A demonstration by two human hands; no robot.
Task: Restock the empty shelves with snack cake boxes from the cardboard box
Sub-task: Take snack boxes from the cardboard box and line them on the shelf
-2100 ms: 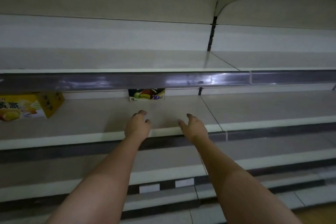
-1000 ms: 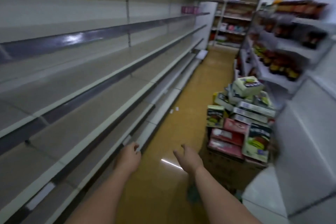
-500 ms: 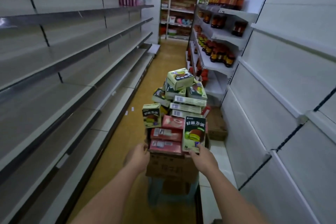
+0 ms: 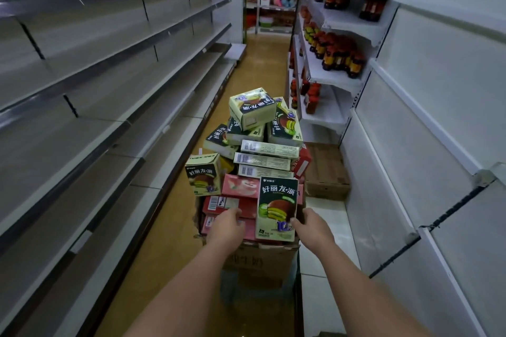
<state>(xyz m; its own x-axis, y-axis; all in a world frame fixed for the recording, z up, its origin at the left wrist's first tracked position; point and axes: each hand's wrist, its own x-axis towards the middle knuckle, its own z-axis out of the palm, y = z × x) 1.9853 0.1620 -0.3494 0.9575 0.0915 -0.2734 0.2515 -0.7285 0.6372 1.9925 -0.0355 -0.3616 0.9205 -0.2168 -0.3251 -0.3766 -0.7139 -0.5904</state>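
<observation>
Snack cake boxes (image 4: 253, 161) are heaped high in a cardboard box (image 4: 260, 257) that stands in the aisle, between the bare grey shelves (image 4: 109, 96) on the left and a white shelving unit (image 4: 427, 145) on the right. The heap mixes pale green boxes lying tilted on top, flat boxes showing barcodes in the middle, and red boxes (image 4: 235, 201) stacked low at the front. One dark green box (image 4: 276, 208) stands upright at the near right of the pile, its printed face toward the camera. The right hand (image 4: 313, 227) is at this box's lower right edge, fingers curled against its side and thumb at its front corner, gripping it. The left hand (image 4: 226, 228) rests on the red boxes at the near left, its fingers bent down over their front; whether it actually holds one cannot be told. Bottles with red caps (image 4: 336, 52) line the upper right shelves. A second, closed carton (image 4: 325, 169) sits on the floor beyond the pile.
</observation>
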